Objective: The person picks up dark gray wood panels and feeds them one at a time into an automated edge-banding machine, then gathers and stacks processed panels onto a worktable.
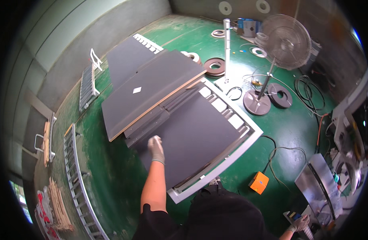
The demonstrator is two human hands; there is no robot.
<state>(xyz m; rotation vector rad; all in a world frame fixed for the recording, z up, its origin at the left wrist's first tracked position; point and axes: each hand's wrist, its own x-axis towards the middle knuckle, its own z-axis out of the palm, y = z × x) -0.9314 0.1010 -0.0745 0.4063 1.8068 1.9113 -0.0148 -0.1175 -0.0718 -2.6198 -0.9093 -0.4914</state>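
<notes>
My left hand point(156, 149), in a pale glove, is over the left part of a large dark grey panel point(196, 128). Its fingers look curled together near the ends of several narrow dark strips point(150, 127); whether they pinch anything is hidden. The panel lies on a light grey roller frame point(232, 154) in front of my body. My right hand point(300, 224), gloved too, is far out at the lower right, beside a ribbed metal part of a machine point(308, 233). Its fingers are too small and dim to read.
Beyond the strips lies a stack of dark boards point(152, 88) with a white label. A pedestal fan point(286, 42) and edge-band rolls point(279, 96) stand far right. An orange box point(258, 183) and cables lie on the green floor. Roller conveyors point(78, 180) run along the left.
</notes>
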